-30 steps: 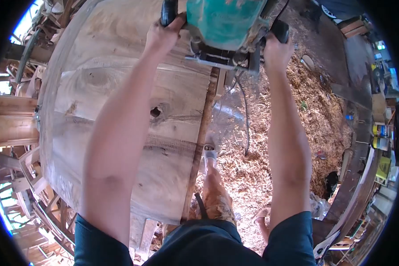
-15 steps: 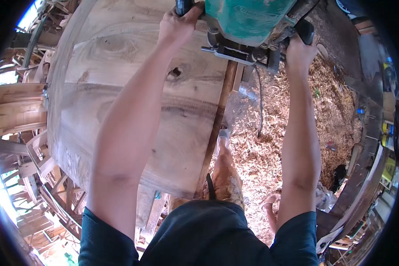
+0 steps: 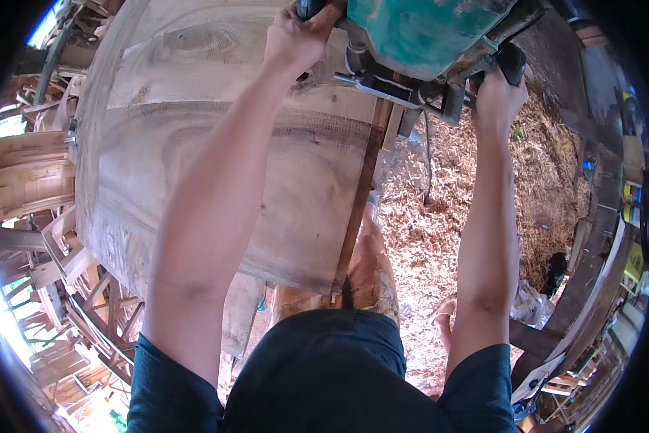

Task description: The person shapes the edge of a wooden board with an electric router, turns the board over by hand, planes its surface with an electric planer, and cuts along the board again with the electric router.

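Note:
A green plunge router (image 3: 425,36) with a worn housing sits at the top of the view, over the right edge of a wide wooden slab (image 3: 303,187). My left hand (image 3: 299,40) is closed around its black left handle (image 3: 311,7), above the slab. On the other side, my right hand (image 3: 499,94) grips the black right handle (image 3: 511,63), out past the slab's edge. A metal bar and bracket (image 3: 382,88) show at the router's near side. The cutting bit is hidden beneath the machine.
Wood shavings (image 3: 447,231) cover the ground to the right, with a dark cord (image 3: 428,159) hanging above them. Scrap timber (image 3: 28,177) is piled at the left. A clear plastic bag (image 3: 532,307) lies at the lower right. My legs stand close against the slab's near end.
The slab has shifted up in view, and its knot hole is now mostly behind my left wrist. Relative to the slab, the router and both hands have come nearer to me along its right edge.

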Action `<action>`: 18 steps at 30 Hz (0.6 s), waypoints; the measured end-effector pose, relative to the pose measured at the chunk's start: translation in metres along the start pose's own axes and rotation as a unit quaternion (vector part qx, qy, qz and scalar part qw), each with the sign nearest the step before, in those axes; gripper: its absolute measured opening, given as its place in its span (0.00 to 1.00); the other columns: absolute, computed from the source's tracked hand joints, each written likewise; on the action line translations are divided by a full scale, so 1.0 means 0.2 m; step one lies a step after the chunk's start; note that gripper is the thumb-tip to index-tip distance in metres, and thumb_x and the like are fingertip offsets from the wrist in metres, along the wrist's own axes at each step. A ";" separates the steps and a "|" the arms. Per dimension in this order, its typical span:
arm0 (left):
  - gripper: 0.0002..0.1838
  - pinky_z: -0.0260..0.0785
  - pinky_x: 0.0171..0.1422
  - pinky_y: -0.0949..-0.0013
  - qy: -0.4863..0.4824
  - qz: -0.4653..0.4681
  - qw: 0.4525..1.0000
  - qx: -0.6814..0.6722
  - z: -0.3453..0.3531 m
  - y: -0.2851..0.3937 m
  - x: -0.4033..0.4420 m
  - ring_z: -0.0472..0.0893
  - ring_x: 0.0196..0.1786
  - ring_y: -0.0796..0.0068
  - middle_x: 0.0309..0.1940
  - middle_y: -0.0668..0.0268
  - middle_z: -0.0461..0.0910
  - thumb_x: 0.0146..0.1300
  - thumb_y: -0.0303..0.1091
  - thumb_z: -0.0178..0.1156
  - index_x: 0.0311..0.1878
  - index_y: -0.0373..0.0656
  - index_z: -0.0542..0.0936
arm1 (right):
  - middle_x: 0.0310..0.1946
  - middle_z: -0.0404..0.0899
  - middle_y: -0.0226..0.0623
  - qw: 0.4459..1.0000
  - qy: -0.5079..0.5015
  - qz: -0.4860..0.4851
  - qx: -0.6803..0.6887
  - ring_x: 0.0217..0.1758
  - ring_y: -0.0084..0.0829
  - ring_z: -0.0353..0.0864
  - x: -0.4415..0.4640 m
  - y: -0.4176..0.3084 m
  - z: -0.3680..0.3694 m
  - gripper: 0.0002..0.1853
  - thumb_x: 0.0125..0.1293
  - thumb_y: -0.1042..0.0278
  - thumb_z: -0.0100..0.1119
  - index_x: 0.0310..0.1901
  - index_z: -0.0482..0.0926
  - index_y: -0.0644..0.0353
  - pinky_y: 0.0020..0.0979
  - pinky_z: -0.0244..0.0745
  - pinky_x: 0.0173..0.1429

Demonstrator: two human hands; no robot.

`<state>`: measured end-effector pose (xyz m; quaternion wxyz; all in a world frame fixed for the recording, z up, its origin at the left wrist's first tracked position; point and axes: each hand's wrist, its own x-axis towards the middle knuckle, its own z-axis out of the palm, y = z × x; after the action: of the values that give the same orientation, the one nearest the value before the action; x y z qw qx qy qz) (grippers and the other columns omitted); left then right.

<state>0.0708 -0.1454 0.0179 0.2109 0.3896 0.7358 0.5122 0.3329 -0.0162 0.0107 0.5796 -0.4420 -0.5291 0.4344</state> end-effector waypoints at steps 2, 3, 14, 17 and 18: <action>0.15 0.67 0.30 0.67 0.016 0.001 1.000 0.012 0.00 0.03 -0.06 0.74 0.26 0.80 0.22 0.67 0.77 0.68 0.45 0.60 0.41 0.41 0.84 | 0.25 0.76 0.28 1.000 -0.001 0.009 0.005 0.26 0.20 0.71 -0.04 -0.02 -0.02 0.04 0.58 0.74 0.63 0.33 0.80 0.64 0.28 0.67 0.31; 0.16 0.68 0.31 0.66 0.014 -0.012 1.000 0.007 0.00 0.04 -0.08 0.74 0.26 0.80 0.22 0.67 0.77 0.68 0.46 0.60 0.41 0.41 0.84 | 0.26 0.76 0.28 1.000 -0.002 0.006 -0.001 0.26 0.20 0.71 -0.06 -0.03 -0.03 0.04 0.58 0.74 0.63 0.33 0.80 0.64 0.28 0.67 0.31; 0.12 0.75 0.44 0.59 -0.039 0.051 0.995 0.079 -0.11 -0.03 -0.36 0.84 0.39 0.57 0.35 0.54 0.83 0.70 0.43 0.57 0.51 0.60 0.85 | 0.30 0.79 0.33 0.997 0.012 0.046 -0.063 0.25 0.24 0.76 -0.36 -0.17 -0.16 0.09 0.63 0.76 0.56 0.43 0.80 0.68 0.29 0.71 0.28; 0.12 0.73 0.40 0.63 0.000 0.051 0.999 -0.008 -0.12 0.04 -0.45 0.80 0.33 0.70 0.27 0.60 0.80 0.67 0.43 0.61 0.44 0.46 0.86 | 0.26 0.76 0.29 0.999 0.022 0.025 -0.002 0.24 0.20 0.71 -0.43 -0.18 -0.16 0.06 0.59 0.75 0.61 0.38 0.80 0.65 0.26 0.67 0.30; 0.13 0.72 0.40 0.63 0.009 0.034 0.999 -0.022 -0.11 0.05 -0.45 0.79 0.32 0.72 0.25 0.61 0.79 0.67 0.43 0.62 0.43 0.44 0.86 | 0.26 0.76 0.29 0.999 0.025 0.031 -0.010 0.24 0.20 0.72 -0.43 -0.19 -0.15 0.06 0.59 0.75 0.61 0.38 0.80 0.66 0.26 0.67 0.30</action>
<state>0.1132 -0.2272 0.0279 0.1954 0.4049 0.7128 0.5384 0.3594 -0.1099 0.0266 0.5746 -0.4744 -0.5051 0.4355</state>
